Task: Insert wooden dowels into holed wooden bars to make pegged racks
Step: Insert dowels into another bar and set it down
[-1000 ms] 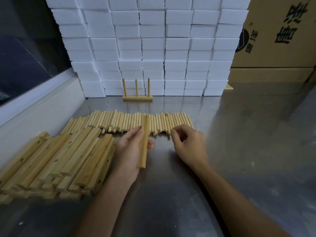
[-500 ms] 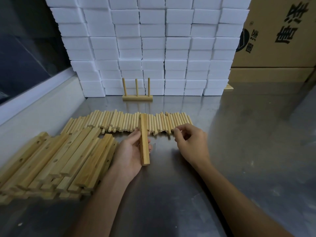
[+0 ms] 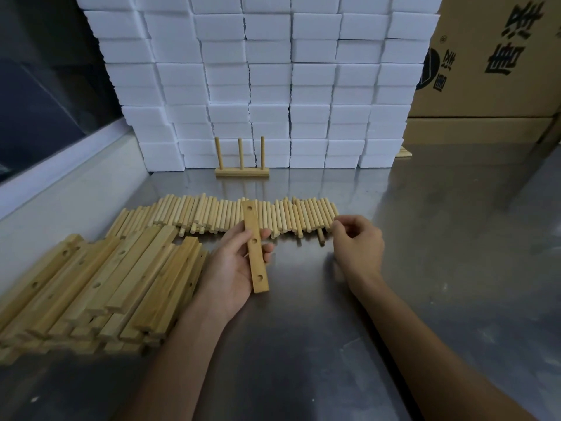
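— Steel counter carried a row of dowels and what else?
— The left hand gripped a holed bar. The right hand was curled at the dowels; pinching or not, I cannot tell.

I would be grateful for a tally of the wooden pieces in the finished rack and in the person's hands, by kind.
base of the finished rack: 1
upright pegs in it: 3
holed bar held in the left hand: 1
Total: 5
The loose dowels and stacked bars are too many to count reliably.
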